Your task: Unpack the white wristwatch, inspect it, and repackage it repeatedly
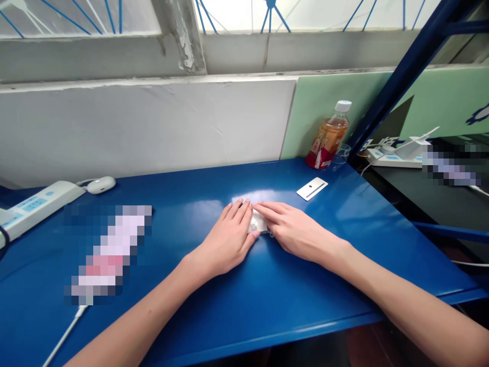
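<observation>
A small clear plastic packet (258, 222) with something whitish in it lies on the blue desk (214, 316), mostly covered by my hands. My left hand (228, 237) rests palm down over its left side, fingers stretched forward, thumb at its near edge. From the right, my right hand (292, 227) lies over the packet's other side, fingers extended and pointing left. The fingertips of both hands nearly meet at its far edge. Whatever the packet holds is too small to make out.
Behind my right hand are a white card (312, 189) and a drink bottle (328, 135). To the left lie a pixelated device (112, 250) with a white cable, a power strip (42, 206) and a white mouse-like object (101, 185). A blue post (397, 71) rises at the right.
</observation>
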Demonstrator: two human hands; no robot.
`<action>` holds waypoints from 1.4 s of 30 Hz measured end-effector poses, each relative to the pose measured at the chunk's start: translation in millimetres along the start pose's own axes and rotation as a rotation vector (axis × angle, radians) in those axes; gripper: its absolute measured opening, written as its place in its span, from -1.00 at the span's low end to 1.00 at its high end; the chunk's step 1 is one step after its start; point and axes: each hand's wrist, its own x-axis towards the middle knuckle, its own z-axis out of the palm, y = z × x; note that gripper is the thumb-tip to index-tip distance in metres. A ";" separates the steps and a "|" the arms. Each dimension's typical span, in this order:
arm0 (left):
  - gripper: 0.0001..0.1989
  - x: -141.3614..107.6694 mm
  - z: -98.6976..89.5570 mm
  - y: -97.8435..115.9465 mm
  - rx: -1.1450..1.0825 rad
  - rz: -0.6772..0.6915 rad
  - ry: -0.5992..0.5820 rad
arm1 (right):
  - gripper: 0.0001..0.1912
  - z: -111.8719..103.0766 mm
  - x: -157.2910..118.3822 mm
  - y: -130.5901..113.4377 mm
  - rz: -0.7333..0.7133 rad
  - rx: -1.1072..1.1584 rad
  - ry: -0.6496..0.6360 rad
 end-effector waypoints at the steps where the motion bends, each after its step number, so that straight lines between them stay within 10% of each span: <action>1: -0.35 0.3 -0.3 0.2 0.007 0.004 -0.003 | -0.70 0.5 0.6 -0.6 -0.015 -0.015 0.013; 21: -0.45 0.5 1.7 -14.8 -0.251 0.039 0.079 | -0.63 8.4 -9.1 40.2 0.259 0.287 0.105; 29: -0.48 -2.6 -12.0 -7.3 -0.505 0.115 0.161 | -0.83 -7.1 -12.3 50.7 0.258 0.625 0.384; 42: -0.57 -1.1 -13.1 -7.9 -0.651 -0.023 0.473 | -0.75 -20.5 -7.5 50.9 0.706 1.171 0.464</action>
